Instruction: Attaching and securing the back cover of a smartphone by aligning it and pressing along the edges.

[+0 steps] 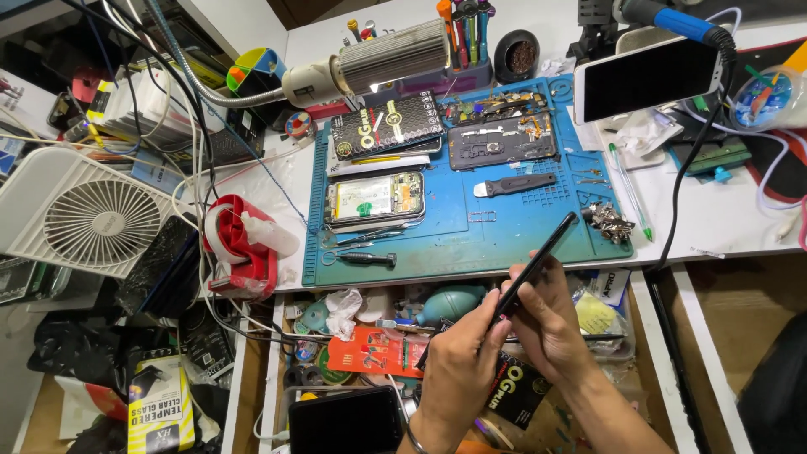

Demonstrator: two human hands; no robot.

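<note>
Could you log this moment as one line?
left hand: grips dark phone | right hand: grips same phone | below: open drawer | behind: blue mat

A cluttered white workbench [723, 220] with an open drawer [271, 353], lit by a gooseneck lamp [370, 65].

Both forearms rise from the lower edge of the view, bare, and meet close together. The left hand [461, 353] shows its back, fingers curled in a pinch, with a bangle at the wrist. The right hand [548, 324] sits just beside it, fingers folded inward; its thumb seems tucked underneath, hard to see.
</note>
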